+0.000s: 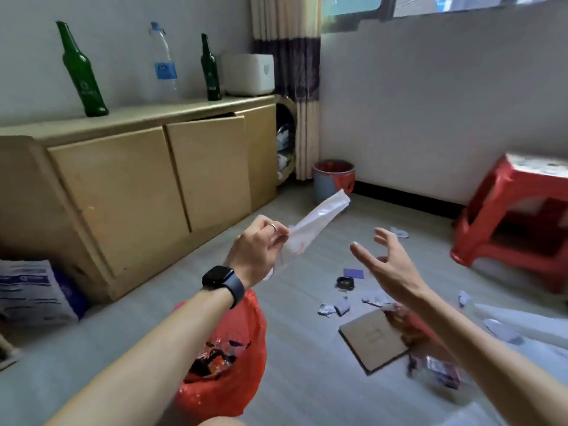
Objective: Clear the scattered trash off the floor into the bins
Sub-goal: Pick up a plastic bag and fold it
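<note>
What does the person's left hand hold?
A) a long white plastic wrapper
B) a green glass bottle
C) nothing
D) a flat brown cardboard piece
A: the left hand pinches the long white plastic wrapper; the right hand is open and empty.

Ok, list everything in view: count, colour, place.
white wrapper: one, white, held up mid-frame
near bin: one, red liner, bottom centre, wrappers inside
far bin: one, grey with red liner, beside the curtain
cardboard: one, brown, on the floor right of near bin
paper scraps: several, pale, beyond the cardboard
cabinet: one, tan, left wall
glass bottles: two, green, cabinet top
water bottle: one, clear, between them
white box: one, cabinet's right end
stool: one, red, right
watch: one, black, left wrist
left hand: grips the wrapper
right hand: open, empty
</note>
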